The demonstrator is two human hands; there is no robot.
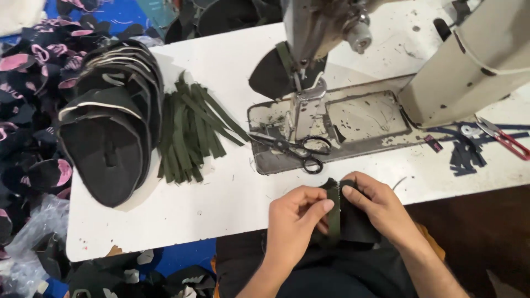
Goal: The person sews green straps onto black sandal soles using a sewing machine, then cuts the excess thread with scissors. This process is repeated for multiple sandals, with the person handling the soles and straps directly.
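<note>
At table edge, left hand point(295, 218) and right hand point(375, 207) pinching upright green strap point(333, 215) onto black fabric piece point(358, 223)

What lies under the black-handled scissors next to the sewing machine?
The scissors rest on the machine's worn metal bed plate, blades pointing left, with lint and thread scraps around them. The plate sits in the white table. The patch of plate directly beneath the scissors is covered.

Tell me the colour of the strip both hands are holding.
Dark olive green strip, seen in the head view, lying on black fabric.
</note>
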